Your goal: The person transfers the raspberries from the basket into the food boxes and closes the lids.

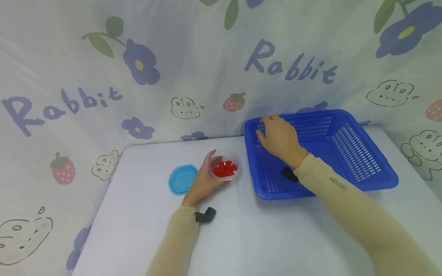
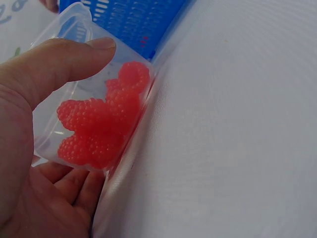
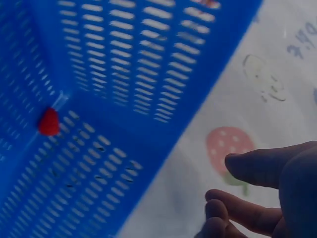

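Note:
My left hand [image 1: 203, 180] grips a small clear plastic tub [image 1: 224, 165] low over the white table, thumb on one side and fingers round the other. Several red raspberries [image 2: 94, 119] lie in the tub. My right hand [image 1: 280, 138] is over the left part of a blue perforated basket [image 1: 254, 172], near its back-left corner. In the right wrist view, its thumb and fingers [image 3: 245, 210] are apart with nothing between them. A single red raspberry [image 3: 48, 122] rests inside the basket, low against a wall.
A light blue lid [image 1: 181, 180] lies on the white table [image 1: 138, 214], just left of my left hand. Behind the table hangs a patterned cloth [image 1: 207, 69] with rabbits, flowers and strawberries. The basket takes up the table's right side, close to the cloth.

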Demonstrator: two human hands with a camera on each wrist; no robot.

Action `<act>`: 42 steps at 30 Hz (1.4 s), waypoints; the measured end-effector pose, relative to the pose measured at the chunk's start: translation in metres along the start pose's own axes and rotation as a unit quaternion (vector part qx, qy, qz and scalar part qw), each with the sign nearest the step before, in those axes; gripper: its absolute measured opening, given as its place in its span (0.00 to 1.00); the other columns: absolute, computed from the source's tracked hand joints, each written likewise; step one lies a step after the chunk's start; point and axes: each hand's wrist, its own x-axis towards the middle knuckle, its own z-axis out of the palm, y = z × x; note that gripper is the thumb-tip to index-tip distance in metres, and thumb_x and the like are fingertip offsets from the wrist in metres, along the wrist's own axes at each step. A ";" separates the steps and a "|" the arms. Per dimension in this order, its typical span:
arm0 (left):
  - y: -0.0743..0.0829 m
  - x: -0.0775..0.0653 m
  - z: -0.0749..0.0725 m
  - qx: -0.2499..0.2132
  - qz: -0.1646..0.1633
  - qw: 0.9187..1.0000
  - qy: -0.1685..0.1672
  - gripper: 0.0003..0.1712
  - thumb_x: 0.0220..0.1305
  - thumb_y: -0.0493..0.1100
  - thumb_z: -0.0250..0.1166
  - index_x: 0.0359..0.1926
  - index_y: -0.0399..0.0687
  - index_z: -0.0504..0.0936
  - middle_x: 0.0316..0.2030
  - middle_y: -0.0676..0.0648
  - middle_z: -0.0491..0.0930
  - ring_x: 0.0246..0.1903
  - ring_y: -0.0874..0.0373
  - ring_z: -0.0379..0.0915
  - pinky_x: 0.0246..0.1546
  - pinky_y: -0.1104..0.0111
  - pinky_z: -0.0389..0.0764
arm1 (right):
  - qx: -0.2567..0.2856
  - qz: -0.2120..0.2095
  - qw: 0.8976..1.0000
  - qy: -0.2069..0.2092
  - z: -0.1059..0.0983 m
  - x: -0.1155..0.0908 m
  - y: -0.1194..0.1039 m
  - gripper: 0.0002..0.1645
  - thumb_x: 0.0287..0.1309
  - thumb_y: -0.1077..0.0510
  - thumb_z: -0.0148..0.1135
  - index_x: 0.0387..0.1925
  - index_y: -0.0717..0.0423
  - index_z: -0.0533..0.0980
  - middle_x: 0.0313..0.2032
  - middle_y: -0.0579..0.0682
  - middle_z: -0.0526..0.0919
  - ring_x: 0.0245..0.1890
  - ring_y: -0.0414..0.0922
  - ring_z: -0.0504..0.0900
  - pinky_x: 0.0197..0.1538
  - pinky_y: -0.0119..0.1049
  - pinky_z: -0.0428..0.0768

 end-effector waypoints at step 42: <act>-0.003 0.000 -0.001 0.001 0.017 1.000 0.004 0.61 0.38 0.62 0.75 0.70 0.66 0.48 0.60 0.62 0.66 0.59 0.64 0.60 0.53 0.53 0.72 | -0.051 -0.072 0.960 -0.264 0.055 0.034 0.051 0.20 0.52 0.58 0.64 0.48 0.58 0.78 0.43 0.55 0.83 0.43 0.54 0.81 0.43 0.50 0.79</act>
